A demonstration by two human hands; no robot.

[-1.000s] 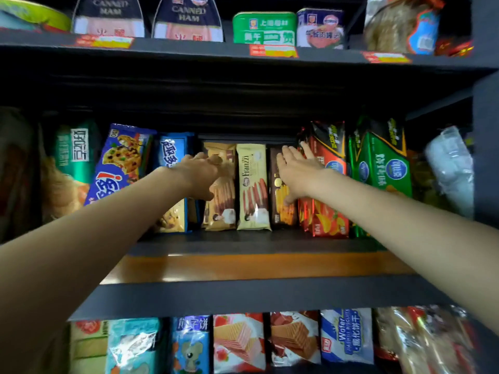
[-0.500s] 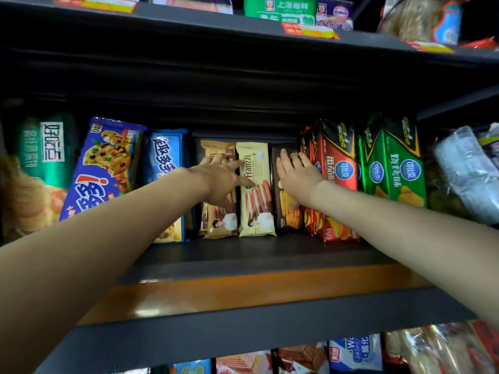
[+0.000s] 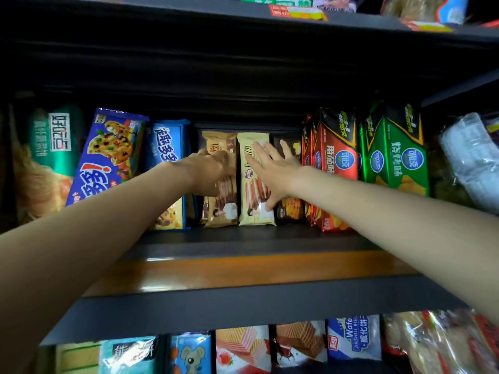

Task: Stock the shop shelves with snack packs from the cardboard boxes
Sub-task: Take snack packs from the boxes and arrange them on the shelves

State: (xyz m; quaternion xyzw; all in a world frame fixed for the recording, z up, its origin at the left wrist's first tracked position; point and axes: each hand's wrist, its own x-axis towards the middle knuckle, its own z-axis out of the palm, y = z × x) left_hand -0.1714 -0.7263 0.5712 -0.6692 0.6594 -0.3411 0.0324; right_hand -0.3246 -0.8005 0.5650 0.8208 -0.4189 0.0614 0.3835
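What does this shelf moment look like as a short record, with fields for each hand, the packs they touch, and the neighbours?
left hand: fingers curled on the tan wafer pack; whether it has a grip is unclear
right hand: open, flat across the cream wafer pack and the dark biscuit pack
packs: upright, side by side
left neighbour: blue cookie pack
right neighbour: red cracker pack
shelf: front strip bare

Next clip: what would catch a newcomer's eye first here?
Two bare arms reach into the middle shelf: the left hand rests on a tan wafer pack, the right hand lies spread over a cream wafer pack. Bright red cracker packs and green cracker packs stand upright just right of them.
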